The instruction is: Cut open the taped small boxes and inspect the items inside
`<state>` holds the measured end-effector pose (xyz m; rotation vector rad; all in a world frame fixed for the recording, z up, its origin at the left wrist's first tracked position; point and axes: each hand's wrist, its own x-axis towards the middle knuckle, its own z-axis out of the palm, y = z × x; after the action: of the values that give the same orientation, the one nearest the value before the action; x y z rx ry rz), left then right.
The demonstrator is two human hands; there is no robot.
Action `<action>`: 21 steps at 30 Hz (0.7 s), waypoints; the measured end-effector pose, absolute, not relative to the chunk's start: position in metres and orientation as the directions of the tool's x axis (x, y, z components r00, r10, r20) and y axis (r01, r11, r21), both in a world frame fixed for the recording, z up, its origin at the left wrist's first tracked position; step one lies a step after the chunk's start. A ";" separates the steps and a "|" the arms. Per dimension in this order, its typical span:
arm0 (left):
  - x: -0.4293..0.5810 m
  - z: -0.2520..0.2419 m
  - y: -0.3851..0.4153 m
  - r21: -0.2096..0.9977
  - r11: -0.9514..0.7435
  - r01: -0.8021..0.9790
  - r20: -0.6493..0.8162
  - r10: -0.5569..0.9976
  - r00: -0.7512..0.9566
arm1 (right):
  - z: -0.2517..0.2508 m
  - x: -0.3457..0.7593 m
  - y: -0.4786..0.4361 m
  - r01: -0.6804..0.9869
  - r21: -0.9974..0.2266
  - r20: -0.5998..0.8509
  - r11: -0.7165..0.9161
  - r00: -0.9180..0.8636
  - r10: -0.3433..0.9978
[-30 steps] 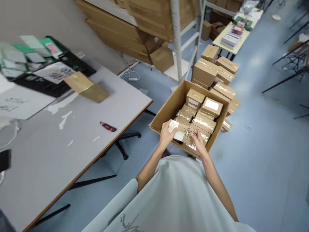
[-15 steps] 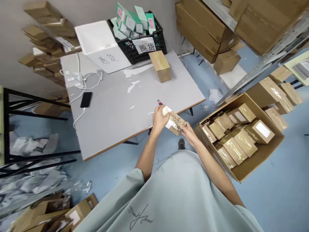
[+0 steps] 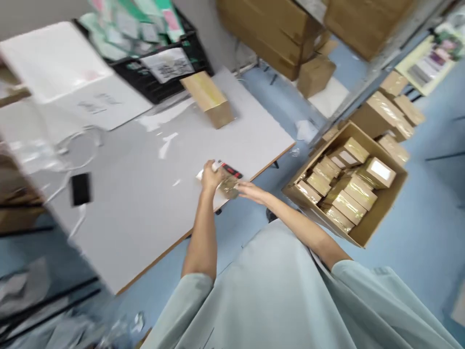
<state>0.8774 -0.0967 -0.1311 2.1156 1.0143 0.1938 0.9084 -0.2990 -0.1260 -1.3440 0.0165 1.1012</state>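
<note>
Both my hands hold a small taped brown parcel (image 3: 228,186) at the front edge of the grey table (image 3: 145,194). My left hand (image 3: 211,176) grips its left end, fingers closed. My right hand (image 3: 250,192) rests on its right end, fingers stretched along it. A red and black box cutter (image 3: 231,170) lies on the table right behind the parcel. To the right, on the floor, stands an open cardboard box (image 3: 378,220) filled with several similar taped parcels. The picture is smeared by motion.
On the table: a taped brown box (image 3: 208,99), a black crate (image 3: 160,72) of green and white packets, a white foam box (image 3: 51,60), a black phone (image 3: 80,188) with white cable. Large cartons (image 3: 276,29) sit on shelving behind; more parcels (image 3: 385,114) stack beyond the open box.
I lifted the parcel out of the open box on the floor and carried it left to the table edge. The view swung left to the table.
</note>
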 end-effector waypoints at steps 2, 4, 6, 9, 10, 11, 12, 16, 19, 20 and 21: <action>0.894 -0.140 -0.124 0.725 -0.428 0.540 -0.118 0.695 0.709 | -0.124 0.935 -0.344 -0.643 -0.749 -0.576 -0.161 0.513 0.636; 0.913 -0.145 -0.164 0.762 -0.460 0.457 -0.108 0.605 0.789 | -0.122 0.962 -0.408 -0.653 -0.749 -0.582 -0.113 0.565 0.585; 0.930 -0.143 -0.215 0.794 -0.476 0.377 -0.139 0.462 0.876 | -0.121 0.984 -0.483 -0.650 -0.758 -0.594 -0.055 0.653 0.471; 0.952 -0.133 -0.299 0.831 -0.515 0.210 -0.134 0.181 0.974 | -0.128 0.999 -0.593 -0.615 -0.789 -0.604 -0.011 0.772 0.197; 0.959 -0.130 -0.326 0.834 -0.531 0.151 -0.127 0.081 0.989 | -0.132 1.000 -0.625 -0.598 -0.801 -0.597 -0.020 0.797 0.089; 0.964 -0.128 -0.352 0.834 -0.541 0.104 -0.130 -0.010 0.992 | -0.137 0.999 -0.654 -0.581 -0.813 -0.581 -0.029 0.814 -0.007; 0.970 -0.127 -0.376 0.832 -0.550 0.069 -0.143 -0.093 0.985 | -0.142 0.998 -0.680 -0.568 -0.821 -0.564 -0.049 0.822 -0.084; 0.990 -0.130 -0.455 0.825 -0.565 -0.002 -0.217 -0.320 0.922 | -0.157 0.999 -0.759 -0.546 -0.834 -0.512 -0.080 0.819 -0.259; 1.005 -0.138 -0.502 0.820 -0.572 -0.032 -0.246 -0.401 0.882 | -0.166 1.022 -0.811 -0.509 -0.849 -0.448 -0.140 0.835 -0.321; 1.009 -0.140 -0.515 0.817 -0.575 -0.039 -0.254 -0.420 0.872 | -0.168 1.035 -0.829 -0.482 -0.854 -0.404 -0.195 0.852 -0.334; 1.014 -0.142 -0.528 0.815 -0.578 -0.043 -0.261 -0.433 0.863 | -0.171 1.049 -0.848 -0.447 -0.855 -0.353 -0.262 0.873 -0.337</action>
<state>1.0139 -0.5283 -0.1420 2.1375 -0.3444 -0.5525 1.0493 -0.8478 -0.1713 -1.8731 0.5834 0.1172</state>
